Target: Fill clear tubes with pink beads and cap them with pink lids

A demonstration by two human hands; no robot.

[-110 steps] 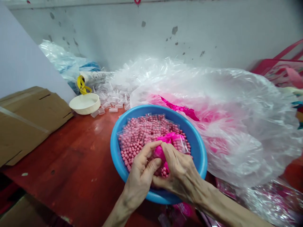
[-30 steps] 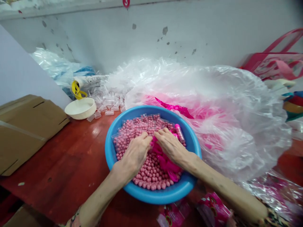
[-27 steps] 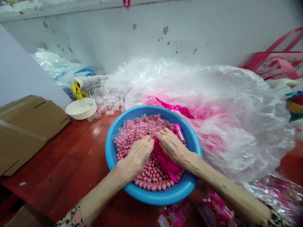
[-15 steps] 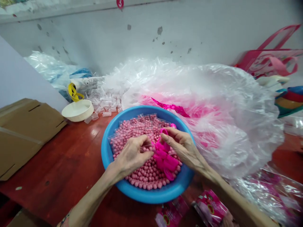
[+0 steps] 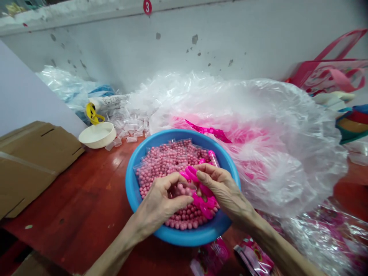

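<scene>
Over a blue basin (image 5: 130, 184) of pink balls (image 5: 156, 163), my left hand (image 5: 159, 201) pinches a small clear tube (image 5: 184, 188) holding several pink balls. My right hand (image 5: 224, 188) has its thumb and fingers closed on a bright pink plastic ring piece (image 5: 192, 173), right by the tube's end. Whether the two parts are joined, I cannot tell. Under my hands, more pink plastic pieces (image 5: 205, 211) lie on the balls. A clear tube with a pink end (image 5: 213, 158) rests inside the basin's right side.
Behind the basin spreads a big clear plastic bag (image 5: 276, 115) with pink pieces inside. Clear empty tubes (image 5: 135, 126), a white round dish (image 5: 97, 135) and yellow scissor-like handles (image 5: 93, 114) are at left, beside a cardboard box (image 5: 37, 165). Pink printed packets (image 5: 254, 255) lie in front.
My right hand has brought the ring piece left and slightly down, close to the tube in my left hand. The pink-ended tube by the rim now shows more fully. The view has shifted slightly.
</scene>
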